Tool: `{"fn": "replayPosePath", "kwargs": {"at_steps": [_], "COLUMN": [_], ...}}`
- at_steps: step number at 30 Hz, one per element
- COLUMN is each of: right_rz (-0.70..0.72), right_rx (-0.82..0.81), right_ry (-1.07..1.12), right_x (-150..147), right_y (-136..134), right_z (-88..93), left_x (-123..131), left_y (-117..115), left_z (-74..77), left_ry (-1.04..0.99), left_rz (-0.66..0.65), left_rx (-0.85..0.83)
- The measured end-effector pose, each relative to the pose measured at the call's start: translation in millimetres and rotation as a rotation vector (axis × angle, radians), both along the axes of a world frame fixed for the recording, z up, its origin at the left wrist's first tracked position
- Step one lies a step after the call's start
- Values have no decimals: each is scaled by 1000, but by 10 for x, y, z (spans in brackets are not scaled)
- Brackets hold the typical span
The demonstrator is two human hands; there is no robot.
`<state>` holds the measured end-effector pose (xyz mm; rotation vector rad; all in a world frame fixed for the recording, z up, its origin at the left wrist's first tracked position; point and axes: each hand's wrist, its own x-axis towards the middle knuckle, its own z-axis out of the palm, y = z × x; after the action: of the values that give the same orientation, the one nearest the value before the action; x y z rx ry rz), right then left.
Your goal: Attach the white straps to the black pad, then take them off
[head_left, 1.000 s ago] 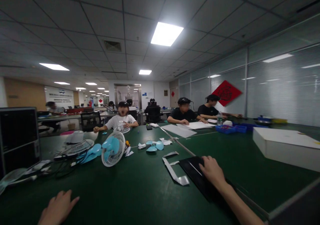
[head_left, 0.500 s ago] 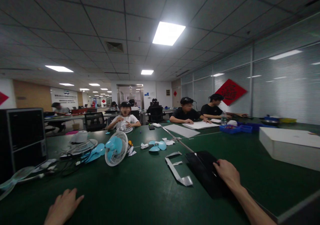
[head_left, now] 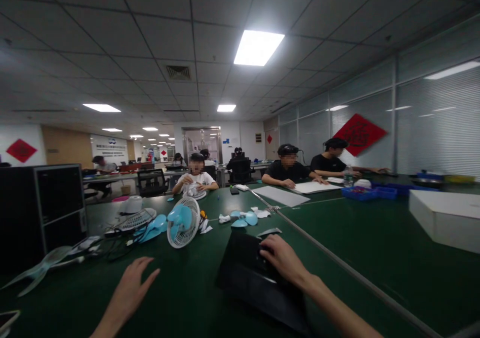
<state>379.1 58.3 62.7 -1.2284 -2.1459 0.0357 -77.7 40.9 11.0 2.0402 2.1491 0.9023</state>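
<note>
My right hand (head_left: 283, 260) grips a flat, dark, glossy black sheet-like item (head_left: 247, 273) by its upper right part, fingers bent over it. Whether it is a bag, a folder or a panel I cannot tell. It slants over the green table in front of me, and its lower part fades into shadow. Behind its far edge shows the end of a silvery-grey strip (head_left: 270, 232). My left hand (head_left: 131, 283) holds nothing; its fingers are stretched out and apart above the table, left of the black item.
A white fan grille with blue blades (head_left: 183, 223) stands ahead, with loose blue blades (head_left: 243, 219) to its right. A black computer case (head_left: 45, 208) is at left, a white box (head_left: 442, 218) at right. A metal strip (head_left: 337, 263) crosses the table. Co-workers sit opposite.
My right hand has carried the black item leftward, over the silvery strips, which are now mostly hidden. My left hand has moved up and right. The view has turned slightly left.
</note>
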Motion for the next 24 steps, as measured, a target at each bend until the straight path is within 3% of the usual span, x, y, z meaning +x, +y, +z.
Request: {"fn": "replayPosePath", "kwargs": {"at_steps": [5,10,16,24], "right_rz": [224,352,404,390], "right_rx": [-31,-53,-73,-105], "right_ry": [-115,-189,-235,-208], "right_x": [-798,-1255,-1447,-1519], "right_y": [-15,-14,-14,-16], "right_z": [-37,-103,-207,-303], "left_x": [464,686,803,790], "left_y": [-202,-304,-348,-286], "left_z": [116,150,109,33], "left_ry": [-64,-108,-77,-148], "left_rz": [-255,-449,-487,-514], "left_rx": [38,-23,-187,-238]}}
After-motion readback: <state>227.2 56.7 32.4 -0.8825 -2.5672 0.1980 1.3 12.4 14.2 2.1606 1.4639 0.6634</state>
